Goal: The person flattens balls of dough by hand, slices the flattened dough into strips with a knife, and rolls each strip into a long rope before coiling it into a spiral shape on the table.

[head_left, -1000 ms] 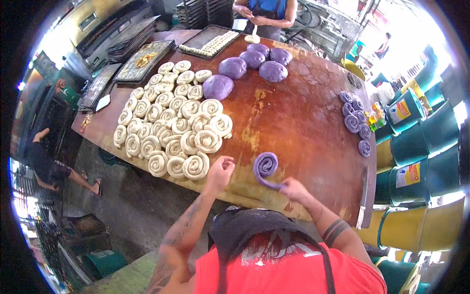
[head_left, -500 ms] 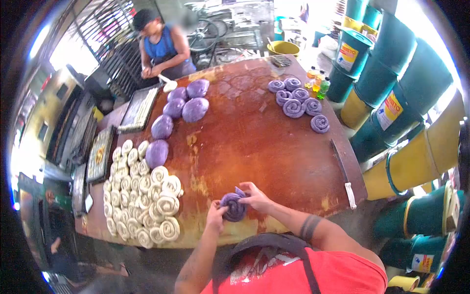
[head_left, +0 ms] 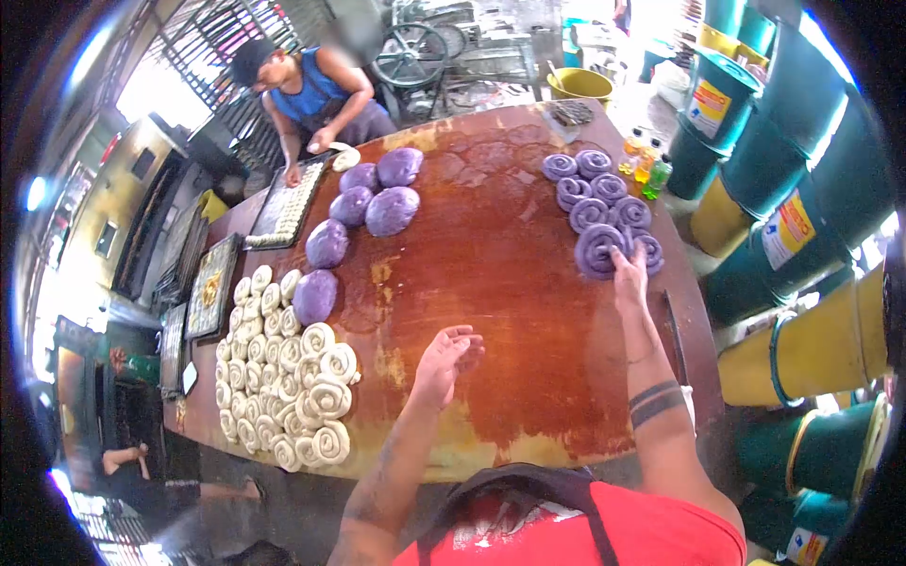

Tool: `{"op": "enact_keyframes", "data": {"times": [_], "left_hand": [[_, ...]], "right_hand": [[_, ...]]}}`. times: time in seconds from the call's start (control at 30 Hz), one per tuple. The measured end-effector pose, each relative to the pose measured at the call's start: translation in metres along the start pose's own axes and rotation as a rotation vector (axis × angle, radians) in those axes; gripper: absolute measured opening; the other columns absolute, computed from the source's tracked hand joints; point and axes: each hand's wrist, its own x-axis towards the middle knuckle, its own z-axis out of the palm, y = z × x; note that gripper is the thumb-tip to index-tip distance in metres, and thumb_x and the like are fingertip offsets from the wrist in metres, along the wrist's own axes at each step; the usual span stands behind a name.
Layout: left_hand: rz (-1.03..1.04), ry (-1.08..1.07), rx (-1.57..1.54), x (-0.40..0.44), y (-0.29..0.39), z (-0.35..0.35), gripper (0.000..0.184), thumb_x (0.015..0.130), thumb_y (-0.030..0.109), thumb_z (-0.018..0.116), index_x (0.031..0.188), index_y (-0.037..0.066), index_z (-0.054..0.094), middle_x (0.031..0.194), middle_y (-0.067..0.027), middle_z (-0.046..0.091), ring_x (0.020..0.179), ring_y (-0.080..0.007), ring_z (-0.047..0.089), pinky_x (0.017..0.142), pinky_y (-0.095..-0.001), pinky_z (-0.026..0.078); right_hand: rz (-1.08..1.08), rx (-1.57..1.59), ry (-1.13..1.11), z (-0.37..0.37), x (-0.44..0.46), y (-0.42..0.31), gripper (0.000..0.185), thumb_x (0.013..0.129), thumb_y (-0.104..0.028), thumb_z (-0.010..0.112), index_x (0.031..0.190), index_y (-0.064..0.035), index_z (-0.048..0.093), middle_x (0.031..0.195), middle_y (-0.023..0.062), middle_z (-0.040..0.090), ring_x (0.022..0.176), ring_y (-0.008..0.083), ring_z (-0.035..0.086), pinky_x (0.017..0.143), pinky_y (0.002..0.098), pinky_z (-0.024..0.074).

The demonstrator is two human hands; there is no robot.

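My right hand (head_left: 630,272) is at the right side of the wooden table, its fingers on a purple dough coil (head_left: 596,249) at the near end of a cluster of purple spiral coils (head_left: 590,212). The fingers partly cover that coil and the one beside it. My left hand (head_left: 447,362) hovers over the table's near middle, fingers loosely bent and apart, holding nothing. Several round purple dough lumps (head_left: 392,210) lie in a line to the left. Below them, many white dough spirals (head_left: 283,377) sit packed together.
A knife (head_left: 674,325) lies along the right edge, its handle partly behind my arm. Small bottles (head_left: 645,162) stand at the far right corner. Across the table, a co-worker (head_left: 321,99) handles white dough over a tray (head_left: 288,203). Green and yellow drums (head_left: 802,321) line the right side.
My right hand has carried the purple coil from the near middle to the cluster at the right. My left hand has let go of it and lifted slightly. The co-worker now reaches to the tray.
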Motion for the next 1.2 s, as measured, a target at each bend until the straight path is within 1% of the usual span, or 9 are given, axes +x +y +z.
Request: {"op": "enact_keyframes", "data": {"times": [0.07,0.13,0.27,0.3,0.5,0.73,0.8,1.03,1.2], "left_hand": [[-0.092,0.094,0.011,-0.002,-0.015,-0.034,0.031,0.105,0.018,0.058,0.135,0.010,0.054,0.123,-0.0065,0.068,0.108,-0.0182,0.066,0.089,-0.0373,0.055],[-0.128,0.161,0.004,0.000,-0.029,-0.069,0.029,0.105,0.018,0.059,0.133,0.010,0.055,0.119,-0.0051,0.069,0.103,-0.0170,0.068,0.088,-0.0364,0.055],[-0.155,0.352,0.016,0.026,-0.021,-0.115,0.025,0.102,0.011,0.059,0.126,0.008,0.056,0.109,-0.0085,0.070,0.095,-0.0214,0.068,0.081,-0.0389,0.057],[-0.166,0.392,0.065,0.043,-0.016,-0.127,0.033,0.102,0.015,0.064,0.133,0.008,0.055,0.112,-0.0053,0.069,0.093,-0.0125,0.067,0.076,-0.0294,0.053],[0.281,0.526,0.604,0.206,0.016,-0.224,0.051,0.096,0.020,0.071,0.139,0.001,0.053,0.118,-0.0111,0.069,0.109,-0.0189,0.065,0.097,-0.0328,0.052],[0.025,0.748,0.171,0.350,0.106,-0.254,0.047,0.090,0.037,0.074,0.117,-0.001,0.071,0.099,-0.0125,0.072,0.082,-0.0265,0.067,0.074,-0.0450,0.054],[0.016,0.751,-0.027,0.385,0.113,-0.260,0.062,0.086,0.038,0.080,0.131,-0.001,0.064,0.127,-0.0190,0.068,0.105,-0.0346,0.066,0.091,-0.0537,0.052],[0.305,0.860,-0.160,0.388,0.116,-0.170,0.071,0.069,0.011,0.085,0.134,-0.004,0.059,0.128,-0.0154,0.066,0.113,-0.0295,0.065,0.099,-0.0419,0.053],[0.448,0.375,-0.049,0.347,0.097,-0.108,0.068,0.067,-0.004,0.079,0.132,0.002,0.058,0.120,-0.0106,0.068,0.107,-0.0246,0.067,0.097,-0.0393,0.055]], "right_hand": [[0.068,-0.427,0.246,-0.003,-0.005,0.018,0.075,0.093,-0.022,0.074,0.154,0.0053,0.040,0.142,0.0262,0.060,0.132,0.0352,0.056,0.113,0.0422,0.0437],[0.054,-0.706,0.142,0.000,-0.039,0.037,0.083,0.088,-0.027,0.079,0.154,0.0033,0.039,0.143,0.0310,0.057,0.137,0.0437,0.052,0.113,0.0466,0.0437],[-0.119,-1.430,-0.380,0.039,-0.149,0.027,0.074,0.095,-0.037,0.067,0.157,-0.0085,0.040,0.168,0.0215,0.030,0.156,0.0474,0.021,0.125,0.0616,0.0195],[-0.124,-1.429,-0.380,0.040,-0.157,0.031,0.072,0.096,-0.038,0.065,0.158,-0.0096,0.040,0.169,0.0205,0.026,0.157,0.0470,0.017,0.126,0.0631,0.0152],[-0.139,-1.453,-0.372,0.047,-0.161,0.033,0.067,0.097,-0.035,0.061,0.157,-0.0109,0.042,0.170,0.0195,0.023,0.157,0.0473,0.015,0.126,0.0659,0.0091],[-0.177,-1.490,-0.373,0.043,-0.163,0.034,0.068,0.092,-0.031,0.065,0.153,-0.0076,0.046,0.168,0.0222,0.026,0.156,0.0498,0.017,0.125,0.0684,0.0113],[-0.116,-1.518,-0.389,0.046,-0.163,0.033,0.071,0.091,-0.032,0.065,0.154,-0.0085,0.044,0.170,0.0213,0.023,0.157,0.0488,0.012,0.125,0.0684,0.0088],[-0.009,-1.492,-0.440,0.050,-0.165,0.023,0.074,0.093,-0.031,0.062,0.158,-0.0063,0.037,0.171,0.0207,0.018,0.159,0.0469,0.005,0.126,0.0649,0.0016],[-0.049,-1.439,-0.411,0.052,-0.163,0.026,0.071,0.095,-0.035,0.059,0.157,-0.0090,0.039,0.170,0.0202,0.021,0.159,0.0467,0.008,0.127,0.0648,0.0020]]}}
